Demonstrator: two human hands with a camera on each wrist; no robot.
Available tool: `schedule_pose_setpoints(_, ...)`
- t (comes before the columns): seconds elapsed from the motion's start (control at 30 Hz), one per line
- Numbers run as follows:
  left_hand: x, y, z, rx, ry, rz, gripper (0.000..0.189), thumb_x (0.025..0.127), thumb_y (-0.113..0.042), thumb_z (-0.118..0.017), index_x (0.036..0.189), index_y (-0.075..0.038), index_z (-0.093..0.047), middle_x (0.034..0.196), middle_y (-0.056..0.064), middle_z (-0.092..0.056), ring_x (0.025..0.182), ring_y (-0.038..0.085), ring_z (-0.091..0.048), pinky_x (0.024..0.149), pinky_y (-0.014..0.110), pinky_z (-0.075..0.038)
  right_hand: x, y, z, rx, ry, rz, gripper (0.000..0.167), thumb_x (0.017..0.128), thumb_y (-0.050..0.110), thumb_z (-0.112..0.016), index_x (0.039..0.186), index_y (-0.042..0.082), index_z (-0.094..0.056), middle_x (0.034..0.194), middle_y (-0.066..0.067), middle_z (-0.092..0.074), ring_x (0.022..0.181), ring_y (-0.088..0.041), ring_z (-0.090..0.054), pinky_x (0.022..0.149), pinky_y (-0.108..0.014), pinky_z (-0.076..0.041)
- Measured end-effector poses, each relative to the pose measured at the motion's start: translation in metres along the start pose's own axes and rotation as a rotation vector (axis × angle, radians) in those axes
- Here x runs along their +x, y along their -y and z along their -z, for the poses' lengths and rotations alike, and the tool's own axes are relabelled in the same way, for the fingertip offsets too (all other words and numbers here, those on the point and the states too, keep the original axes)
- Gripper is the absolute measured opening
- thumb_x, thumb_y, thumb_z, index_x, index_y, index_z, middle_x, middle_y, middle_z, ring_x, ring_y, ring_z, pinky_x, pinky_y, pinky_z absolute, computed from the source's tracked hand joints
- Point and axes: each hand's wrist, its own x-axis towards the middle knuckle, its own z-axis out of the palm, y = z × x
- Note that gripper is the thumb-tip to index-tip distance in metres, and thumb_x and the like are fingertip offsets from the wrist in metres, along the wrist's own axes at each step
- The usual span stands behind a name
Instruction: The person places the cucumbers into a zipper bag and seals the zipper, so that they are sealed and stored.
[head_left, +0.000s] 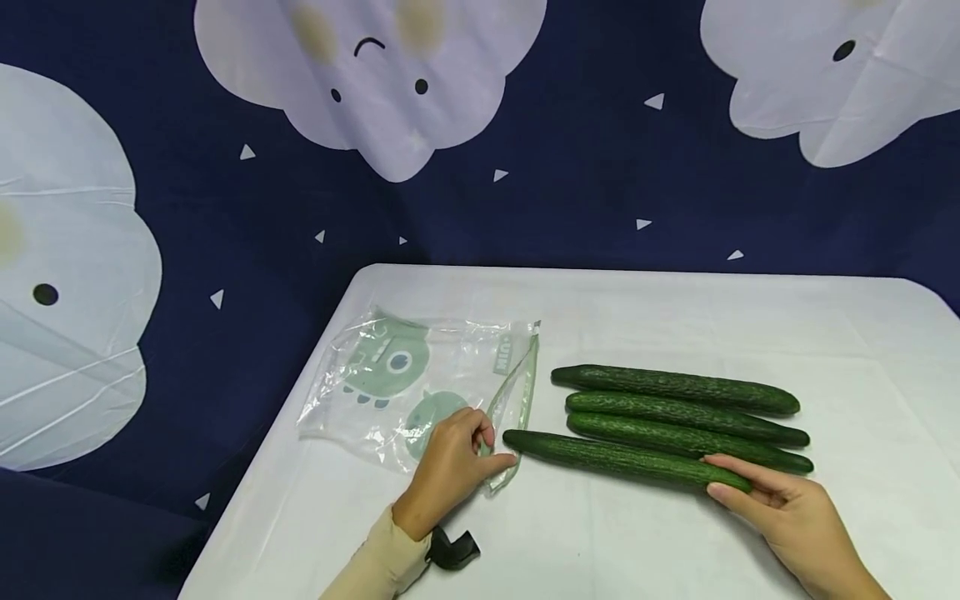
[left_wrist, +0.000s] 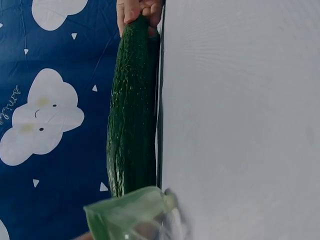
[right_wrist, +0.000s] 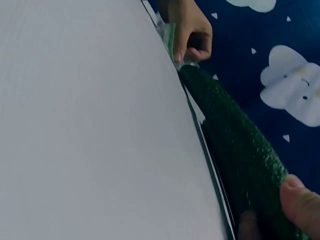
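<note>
My right hand (head_left: pixel 798 512) grips the near cucumber (head_left: pixel 622 460) by its right end, between thumb and fingers. The cucumber's left tip reaches the mouth of a clear plastic zip bag (head_left: pixel 468 342) with green monster prints. My left hand (head_left: pixel 450 462) pinches the bag's green rim (right_wrist: pixel 170 40), fingers curled, close to that tip. In the left wrist view the cucumber (left_wrist: pixel 132 110) stretches from the right hand (left_wrist: pixel 139 11) towards the green bag edge (left_wrist: pixel 125 210). The right wrist view shows the right thumb (right_wrist: pixel 300 202) on the cucumber's side.
Behind the held cucumber, several more cucumbers (head_left: pixel 675 385) lie side by side on the white table (head_left: pixel 750 321). A black strap (head_left: pixel 453 550) is at the left wrist. A dark blue cloth with clouds (head_left: pixel 570 208) hangs behind the table.
</note>
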Motion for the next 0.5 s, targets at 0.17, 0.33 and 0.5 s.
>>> schedule_pose_setpoints(0.17,0.001,0.007,0.008,-0.112,0.043,-0.081,0.032,0.073,-0.018,-0.093,0.083,-0.017,-0.062,0.075,-0.005,-0.051,0.067,0.005,-0.048,0.06,0.021,-0.044,0.0,0.009,-0.013,0.029,0.035,-0.014,0.053,0.091,0.037,-0.076,0.137,0.011,-0.067,0.055,-0.004,-0.044,0.045,-0.022,-0.038,0.042,-0.035,-0.036)
schedule_pose_setpoints(0.33,0.003,0.011,0.021,-0.273,0.01,-0.192,0.021,0.084,-0.009,-0.083,0.092,-0.018,-0.065,0.081,-0.003,-0.057,0.07,0.012,-0.052,0.062,0.029,-0.047,0.002,0.019,-0.028,0.11,0.059,-0.027,0.052,0.09,0.035,-0.077,0.136,0.013,-0.069,0.055,-0.001,-0.042,0.047,-0.018,-0.036,0.044,-0.034,-0.036)
schedule_pose_setpoints(0.5,0.006,0.01,0.024,-0.439,-0.041,-0.229,0.018,0.088,0.002,-0.076,0.098,-0.01,-0.066,0.094,0.002,-0.062,0.076,0.017,-0.053,0.067,0.033,-0.05,0.004,0.029,-0.042,0.194,0.063,-0.046,0.052,0.088,0.035,-0.079,0.134,0.014,-0.069,0.059,-0.005,-0.048,0.049,-0.017,-0.04,0.047,-0.034,-0.041)
